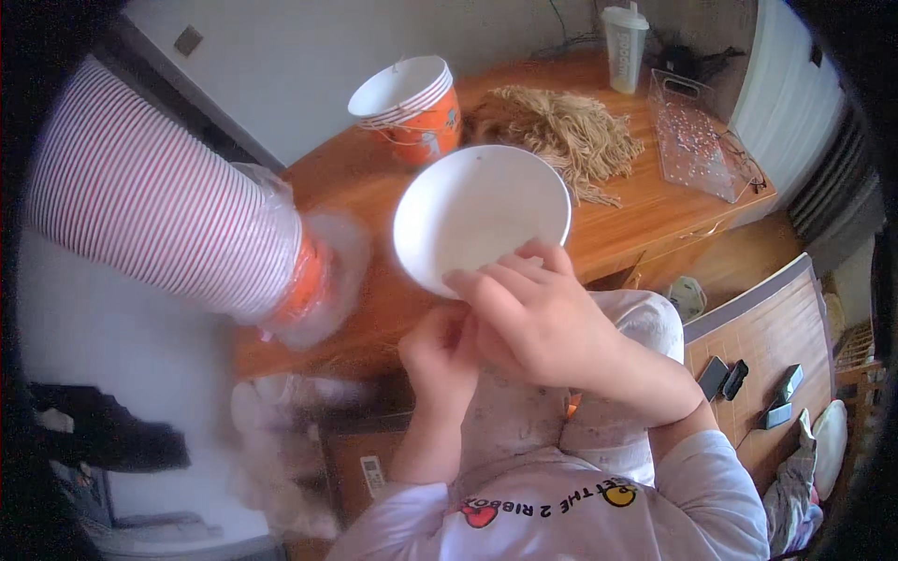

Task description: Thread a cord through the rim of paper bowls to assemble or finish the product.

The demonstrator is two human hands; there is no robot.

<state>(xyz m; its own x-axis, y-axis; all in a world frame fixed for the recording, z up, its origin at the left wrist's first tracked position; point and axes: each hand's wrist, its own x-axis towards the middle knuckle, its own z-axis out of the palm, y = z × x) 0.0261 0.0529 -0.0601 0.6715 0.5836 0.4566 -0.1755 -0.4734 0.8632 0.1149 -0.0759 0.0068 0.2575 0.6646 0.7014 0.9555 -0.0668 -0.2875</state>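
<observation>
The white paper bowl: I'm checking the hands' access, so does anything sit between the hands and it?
Nothing visible does. The right hand already lies on the near rim of the round white paper bowl, fingers over its edge, and the left hand is just below the rim, beside it.

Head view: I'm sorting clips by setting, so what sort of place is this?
Probably a room at home used for piecework: a wooden desk with a tall stack of paper bowls, a heap of straw-like fibre and a clear bin.
</observation>
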